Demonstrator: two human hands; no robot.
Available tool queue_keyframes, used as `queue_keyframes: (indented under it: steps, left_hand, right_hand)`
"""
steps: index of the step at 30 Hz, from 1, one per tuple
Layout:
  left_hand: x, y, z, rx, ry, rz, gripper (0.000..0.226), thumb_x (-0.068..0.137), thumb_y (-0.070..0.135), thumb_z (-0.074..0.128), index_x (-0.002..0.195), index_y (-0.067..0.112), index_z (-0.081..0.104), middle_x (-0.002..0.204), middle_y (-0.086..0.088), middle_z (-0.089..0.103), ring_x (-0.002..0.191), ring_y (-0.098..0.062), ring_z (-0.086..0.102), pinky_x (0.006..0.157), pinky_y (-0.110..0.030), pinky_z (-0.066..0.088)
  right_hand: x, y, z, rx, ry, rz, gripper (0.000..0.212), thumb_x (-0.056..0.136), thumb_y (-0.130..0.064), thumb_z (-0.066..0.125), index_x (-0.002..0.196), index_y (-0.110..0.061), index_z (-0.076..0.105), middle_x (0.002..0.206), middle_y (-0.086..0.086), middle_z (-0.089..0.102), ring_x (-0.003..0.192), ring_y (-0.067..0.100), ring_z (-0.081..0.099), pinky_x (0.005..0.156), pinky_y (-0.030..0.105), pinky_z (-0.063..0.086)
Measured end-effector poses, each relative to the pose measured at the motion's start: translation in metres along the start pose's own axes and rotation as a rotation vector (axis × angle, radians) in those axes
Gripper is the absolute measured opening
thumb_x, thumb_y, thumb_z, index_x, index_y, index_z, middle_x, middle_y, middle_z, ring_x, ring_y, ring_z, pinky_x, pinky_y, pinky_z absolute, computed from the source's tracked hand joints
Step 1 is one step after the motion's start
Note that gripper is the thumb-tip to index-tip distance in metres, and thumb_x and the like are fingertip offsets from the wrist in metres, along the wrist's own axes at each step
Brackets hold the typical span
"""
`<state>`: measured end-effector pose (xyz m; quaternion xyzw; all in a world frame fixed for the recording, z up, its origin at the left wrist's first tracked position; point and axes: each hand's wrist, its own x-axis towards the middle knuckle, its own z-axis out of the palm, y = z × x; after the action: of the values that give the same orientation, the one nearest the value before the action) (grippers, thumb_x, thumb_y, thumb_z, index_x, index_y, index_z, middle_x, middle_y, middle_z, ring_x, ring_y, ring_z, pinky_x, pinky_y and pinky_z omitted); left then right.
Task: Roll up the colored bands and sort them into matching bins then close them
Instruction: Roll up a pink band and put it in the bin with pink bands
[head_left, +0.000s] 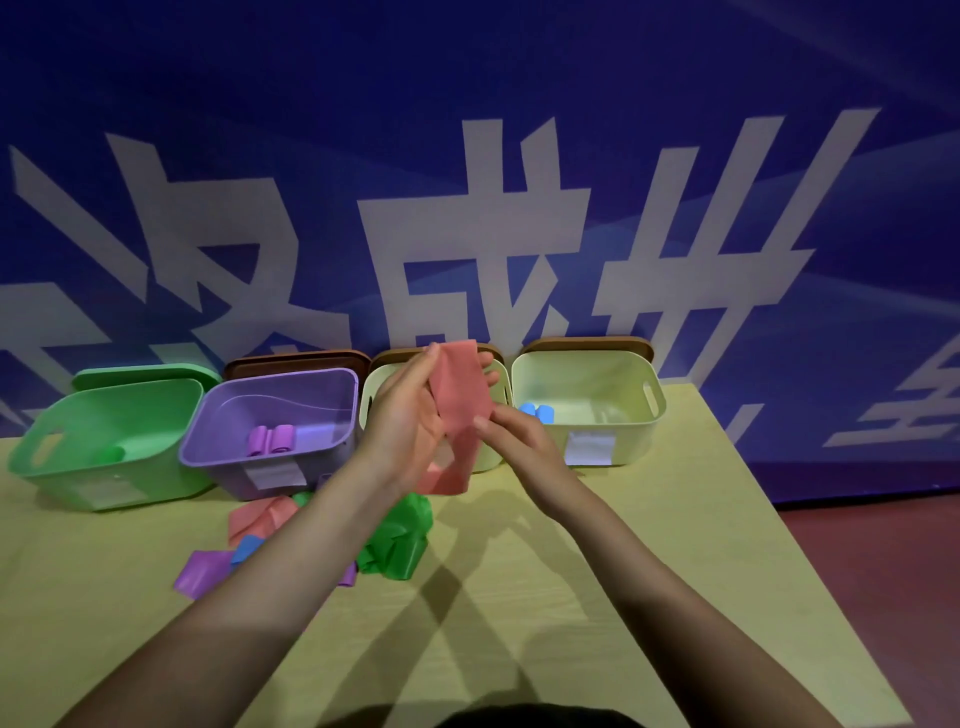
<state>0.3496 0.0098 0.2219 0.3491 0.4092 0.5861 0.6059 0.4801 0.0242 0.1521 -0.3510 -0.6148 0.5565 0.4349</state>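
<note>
I hold a red band (457, 410) up above the table, stretched upright between both hands. My left hand (410, 415) pinches its upper end between thumb and fingers, palm behind the band. Lower on its right edge, my right hand (511, 436) pinches the band. Behind stand an open green bin (104, 441), a purple bin (270, 415) with two purple rolls (271, 439), a pale bin (371, 400) mostly hidden by my hands, and a second pale bin (592, 405) with blue rolls (537, 413).
Loose bands lie on the yellow table (519, 597) under my left forearm: another red band (260, 519), a blue band (247, 548), a purple band (200, 571) and a crumpled green band (400, 540). Lids lean behind the bins against the blue banner wall. The table's right edge drops to red floor.
</note>
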Motion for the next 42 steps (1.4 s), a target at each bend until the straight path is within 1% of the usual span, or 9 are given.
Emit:
queue_keyframes:
  steps: [4, 9, 16, 20, 23, 30, 34, 39, 42]
  left_hand:
    - [0.004, 0.001, -0.013, 0.007, 0.067, 0.078, 0.033, 0.103, 0.026, 0.031, 0.108, 0.013, 0.061, 0.100, -0.006, 0.072, 0.089, -0.017, 0.070, 0.073, -0.028, 0.057]
    - [0.012, 0.001, -0.026, -0.064, 0.159, 0.100, 0.036, 0.105, 0.031, 0.026, 0.113, 0.015, 0.057, 0.095, 0.000, 0.073, 0.086, -0.011, 0.069, 0.071, -0.023, 0.056]
    - [0.026, 0.010, -0.053, -0.125, 0.228, 0.094, 0.034, 0.104, 0.033, 0.029, 0.118, 0.018, 0.056, 0.098, 0.003, 0.071, 0.091, -0.009, 0.068, 0.078, -0.025, 0.052]
    - [0.034, 0.019, -0.072, -0.272, 0.268, 0.067, 0.042, 0.104, 0.039, 0.027, 0.125, 0.014, 0.054, 0.105, 0.003, 0.066, 0.091, -0.007, 0.065, 0.077, -0.023, 0.050]
    - [0.039, 0.020, -0.089, -0.272, 0.278, 0.048, 0.042, 0.104, 0.041, 0.025, 0.117, 0.018, 0.057, 0.115, 0.001, 0.061, 0.097, -0.009, 0.061, 0.086, -0.026, 0.046]
    - [0.036, 0.025, -0.118, -0.382, 0.378, 0.097, 0.045, 0.104, 0.040, 0.026, 0.134, 0.016, 0.049, 0.129, 0.001, 0.058, 0.096, -0.008, 0.060, 0.079, -0.024, 0.048]
    - [0.028, 0.032, -0.131, -0.448, 0.461, 0.139, 0.035, 0.104, 0.036, 0.031, 0.113, 0.018, 0.060, 0.085, 0.007, 0.071, 0.079, -0.005, 0.065, 0.071, -0.021, 0.051]
    - [0.015, 0.037, -0.142, -0.460, 0.503, 0.158, 0.019, 0.098, 0.024, 0.047, 0.085, 0.017, 0.059, 0.066, 0.007, 0.063, 0.068, -0.004, 0.058, 0.069, -0.017, 0.046]
    - [0.011, 0.035, -0.155, -0.492, 0.536, 0.183, 0.019, 0.097, 0.021, 0.048, 0.081, 0.018, 0.057, 0.069, 0.006, 0.059, 0.067, -0.005, 0.055, 0.069, -0.017, 0.045]
  right_hand:
    - [0.006, 0.003, 0.014, 0.148, 0.039, 0.075, 0.034, 0.078, -0.036, 0.066, 0.087, -0.004, 0.065, 0.073, 0.007, 0.069, 0.069, 0.020, 0.065, 0.070, 0.028, 0.051]
    - [-0.002, 0.011, 0.023, 0.025, 0.050, 0.144, 0.018, 0.083, -0.017, 0.073, 0.076, -0.011, 0.058, 0.062, -0.006, 0.057, 0.052, 0.005, 0.052, 0.051, 0.018, 0.041]
    - [-0.010, 0.017, 0.015, -0.138, -0.054, 0.183, 0.032, 0.087, -0.019, 0.070, 0.057, -0.024, 0.060, 0.046, -0.017, 0.051, 0.045, -0.002, 0.044, 0.046, 0.012, 0.033]
    - [-0.017, 0.024, 0.011, -0.125, -0.145, 0.294, 0.024, 0.087, -0.019, 0.069, 0.064, -0.022, 0.063, 0.051, -0.015, 0.061, 0.051, -0.002, 0.057, 0.052, 0.014, 0.046]
    - [-0.022, 0.030, 0.007, -0.188, -0.174, 0.334, 0.031, 0.087, -0.026, 0.069, 0.058, -0.024, 0.059, 0.048, -0.016, 0.057, 0.046, -0.002, 0.052, 0.050, 0.014, 0.040]
    - [-0.029, 0.044, 0.003, -0.102, -0.164, 0.378, 0.026, 0.071, -0.047, 0.069, 0.075, -0.021, 0.069, 0.059, -0.010, 0.065, 0.056, 0.006, 0.060, 0.058, 0.025, 0.050]
    - [-0.033, 0.049, 0.004, -0.091, -0.157, 0.368, 0.024, 0.074, -0.044, 0.068, 0.073, -0.021, 0.071, 0.057, -0.008, 0.062, 0.053, 0.009, 0.053, 0.054, 0.021, 0.041]
    - [-0.036, 0.061, 0.003, -0.041, -0.128, 0.384, 0.020, 0.088, -0.028, 0.066, 0.074, -0.014, 0.069, 0.058, 0.000, 0.060, 0.052, 0.013, 0.050, 0.056, 0.025, 0.040]
    - [-0.039, 0.063, 0.002, -0.008, -0.146, 0.393, 0.026, 0.091, -0.024, 0.062, 0.069, -0.012, 0.069, 0.057, 0.005, 0.058, 0.052, 0.014, 0.048, 0.056, 0.023, 0.040]
